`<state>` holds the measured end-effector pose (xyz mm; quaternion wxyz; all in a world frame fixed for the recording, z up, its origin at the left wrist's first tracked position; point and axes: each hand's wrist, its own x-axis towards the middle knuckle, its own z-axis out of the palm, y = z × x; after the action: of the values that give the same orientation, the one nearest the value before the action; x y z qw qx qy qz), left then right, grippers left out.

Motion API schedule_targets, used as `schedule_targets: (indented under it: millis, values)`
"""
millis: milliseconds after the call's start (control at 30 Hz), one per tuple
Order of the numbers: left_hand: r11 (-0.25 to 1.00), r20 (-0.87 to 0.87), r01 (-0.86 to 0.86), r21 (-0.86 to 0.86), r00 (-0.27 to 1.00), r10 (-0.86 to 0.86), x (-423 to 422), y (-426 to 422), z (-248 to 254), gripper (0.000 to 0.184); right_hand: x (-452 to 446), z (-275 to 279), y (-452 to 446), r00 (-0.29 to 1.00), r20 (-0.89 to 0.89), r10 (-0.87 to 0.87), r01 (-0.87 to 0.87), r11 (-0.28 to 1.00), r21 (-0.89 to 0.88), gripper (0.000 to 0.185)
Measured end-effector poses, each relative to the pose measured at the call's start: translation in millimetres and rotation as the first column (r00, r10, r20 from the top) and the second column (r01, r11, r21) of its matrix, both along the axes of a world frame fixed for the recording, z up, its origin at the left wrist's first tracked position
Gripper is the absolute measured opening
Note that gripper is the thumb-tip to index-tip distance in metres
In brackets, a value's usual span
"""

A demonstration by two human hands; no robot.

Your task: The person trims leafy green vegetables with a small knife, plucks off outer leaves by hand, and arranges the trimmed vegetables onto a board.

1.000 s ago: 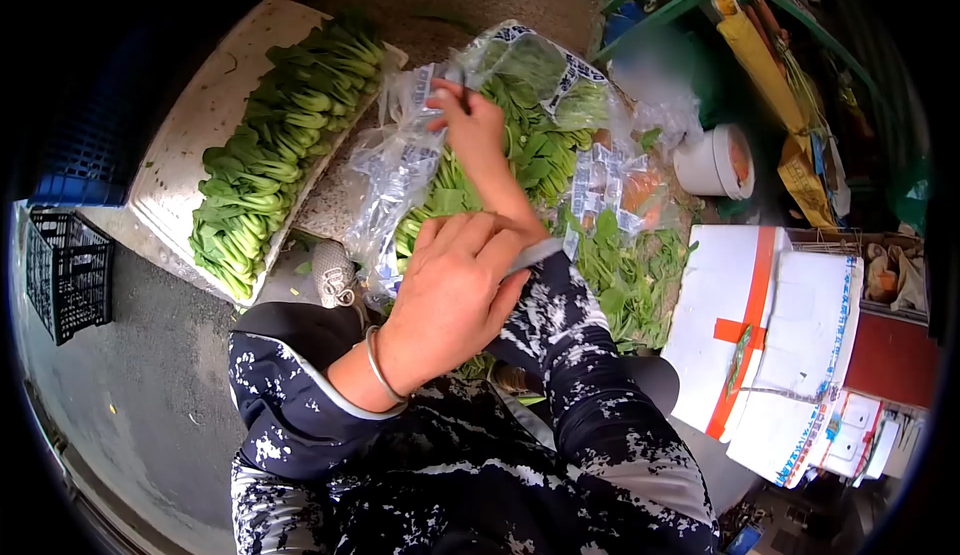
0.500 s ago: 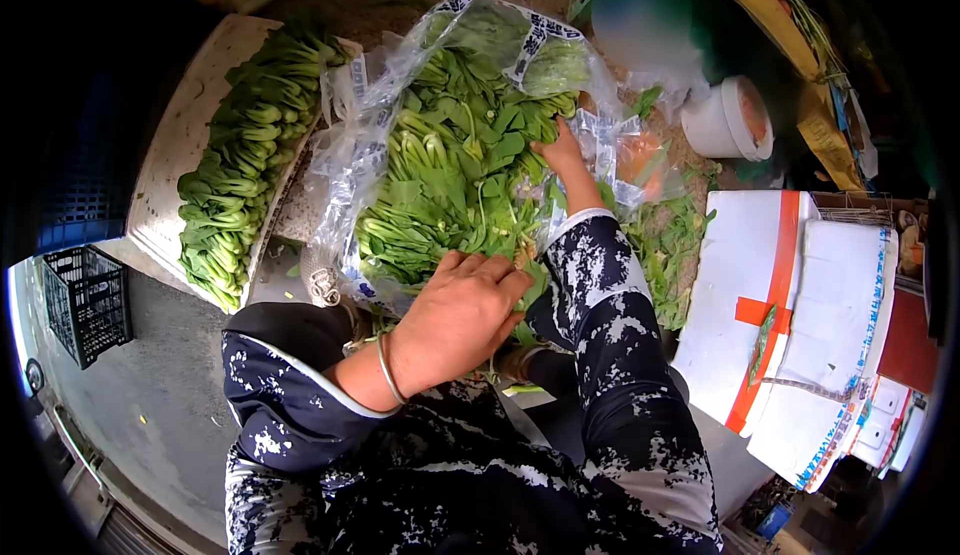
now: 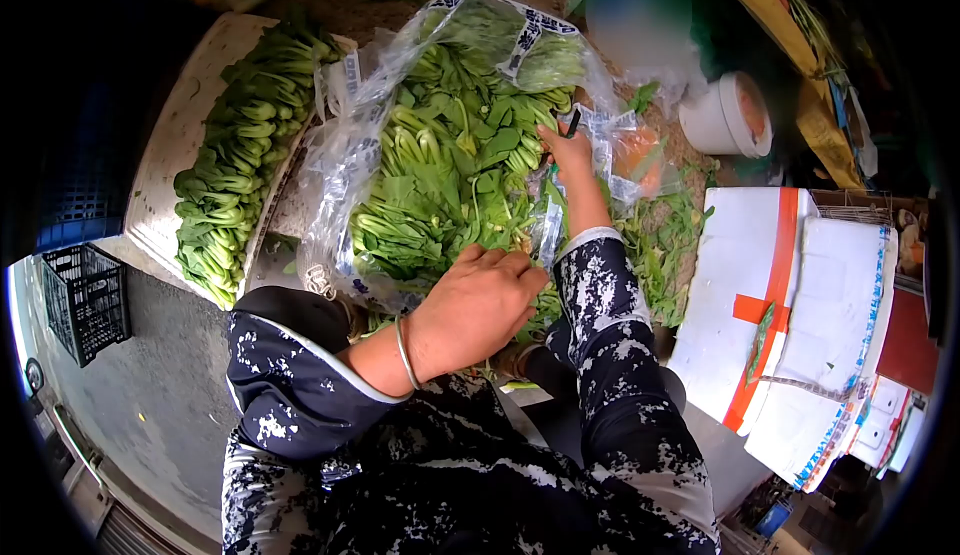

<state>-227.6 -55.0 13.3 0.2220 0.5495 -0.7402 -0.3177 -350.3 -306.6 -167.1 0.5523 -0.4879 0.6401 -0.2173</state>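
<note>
My right hand (image 3: 570, 157) is closed round a small dark-handled tool (image 3: 573, 123), at the right side of a heap of leafy greens (image 3: 440, 160). The tool's lower part is hidden by the hand. A clear plastic bag (image 3: 345, 180) with blue print lies open around and partly over the greens. My left hand (image 3: 478, 300), with a bracelet at the wrist, is nearer my body at the front edge of the heap. Its fingers are curled, and what they hold, if anything, is hidden.
Bok choy (image 3: 250, 140) lies in a row on a pale board (image 3: 165, 170) at left. A black crate (image 3: 88, 300) stands beyond it. White foam boxes (image 3: 735, 285) and a white bucket (image 3: 718, 120) are at right, with loose leaves (image 3: 655, 255) before them.
My right hand has moved from the bag's left edge to the right side of the greens, and a dark tool now shows in it. The greens are more exposed. My left hand has shifted slightly right.
</note>
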Motion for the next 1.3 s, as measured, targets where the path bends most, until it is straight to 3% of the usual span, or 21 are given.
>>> schedule_targets:
  millis: [67, 300, 433, 567, 633, 667, 733, 767, 833, 867, 900, 967, 1033, 1067, 1100, 1133, 1167, 1233, 1300]
  values:
    - [1.000, 0.019, 0.010, -0.004, 1.000, -0.009, -1.1, 0.6, -1.6, 0.032, -6.1, -20.3, -0.5, 0.940, -0.338, -0.041, -0.025, 0.982, -0.189, 0.035]
    - [0.999, 0.042, 0.013, -0.035, 0.999, -0.011, 1.9, -0.2, -7.7, 0.031, 5.9, 10.9, 7.2, 0.981, -0.166, -0.105, 0.062, 0.968, -0.243, 0.026]
    - [0.998, 0.048, 0.012, -0.064, 0.999, -0.009, 4.8, 1.4, -7.3, 0.033, 7.2, 69.1, 16.7, 0.971, -0.232, -0.063, 0.007, 0.973, -0.233, 0.023]
    - [0.997, 0.065, -0.006, -0.074, 0.998, 0.010, 6.9, 1.5, -6.9, 0.033, -11.8, 101.2, 29.1, 0.957, -0.272, 0.102, -0.192, 0.924, -0.329, 0.026]
    - [0.994, -0.004, -0.050, -0.095, 0.999, 0.050, 8.6, 1.7, -6.4, 0.036, -22.7, 142.6, 54.9, 0.916, -0.307, 0.259, -0.378, 0.814, -0.440, 0.028]
    - [0.995, -0.005, -0.045, -0.094, 0.999, 0.045, 9.5, 0.9, -5.4, 0.036, -28.5, 159.7, 67.2, 0.917, -0.308, 0.255, -0.374, 0.817, -0.438, 0.028]
    - [0.931, -0.176, -0.254, -0.263, 0.961, 0.212, 8.3, 0.3, -2.2, 0.040, -45.5, 182.9, 96.5, 0.932, -0.051, 0.360, -0.363, 0.928, -0.081, 0.030]
    - [0.935, -0.178, -0.241, -0.261, 0.964, 0.199, 6.9, 0.7, 0.1, 0.040, -54.2, 183.6, 110.4, 0.937, -0.052, 0.346, -0.349, 0.934, -0.079, 0.030]
    - [0.870, -0.137, -0.338, -0.358, 0.941, 0.309, 5.4, 0.9, 4.7, 0.044, -62.6, 184.3, 139.2, 0.874, -0.254, 0.415, -0.452, 0.886, -0.104, 0.032]
    - [0.890, -0.107, -0.312, -0.334, 0.950, 0.293, 6.6, 2.3, 6.4, 0.048, -65.3, 189.2, 156.6, 0.902, -0.124, 0.413, -0.425, 0.900, -0.098, 0.030]
    - [0.899, -0.104, -0.301, -0.319, 0.954, 0.282, 3.9, 4.1, 3.6, 0.048, -66.5, 189.4, 169.9, 0.907, -0.118, 0.404, -0.414, 0.906, -0.083, 0.030]
    - [0.933, -0.237, -0.272, -0.234, 0.947, 0.217, 1.1, 4.9, -2.1, 0.050, -67.2, 186.0, 190.1, 0.927, 0.073, 0.368, -0.346, 0.914, -0.213, 0.028]
    - [0.948, -0.219, -0.213, -0.237, 0.962, 0.162, 3.2, 2.5, -4.1, 0.044, -64.0, 186.5, 199.9, 0.919, 0.149, 0.365, -0.324, 0.914, -0.244, 0.023]
    - [0.986, -0.371, -0.137, 0.098, 0.914, 0.164, 5.6, 1.5, -2.5, 0.038, -61.8, 189.3, 202.0, 0.923, 0.215, 0.318, -0.270, 0.936, -0.226, 0.024]
    - [0.914, -0.503, 0.001, 0.405, 0.835, 0.222, 7.0, 1.2, 0.1, 0.032, -61.3, 190.8, 203.0, 0.922, 0.277, 0.271, -0.219, 0.954, -0.205, 0.025]
    - [0.915, -0.629, 0.021, 0.402, 0.733, 0.260, 4.9, 2.3, -10.0, 0.023, -62.9, 191.1, 204.3, 0.902, 0.262, 0.344, -0.280, 0.926, -0.252, 0.028]
    - [0.916, -0.626, 0.018, 0.401, 0.735, 0.260, 3.5, 2.4, -13.4, 0.023, -64.1, 191.9, 205.0, 0.900, 0.265, 0.345, -0.280, 0.926, -0.255, 0.028]
    - [0.908, -0.787, 0.035, 0.417, 0.515, 0.341, 0.4, 2.0, -14.8, 0.025, -65.3, 195.7, 206.5, 0.798, 0.480, 0.365, -0.274, 0.928, -0.251, 0.037]
    - [0.901, -0.765, 0.022, 0.433, 0.537, 0.354, 0.5, 0.1, -14.4, 0.024, -66.9, 199.3, 206.9, 0.783, 0.501, 0.367, -0.286, 0.929, -0.234, 0.043]
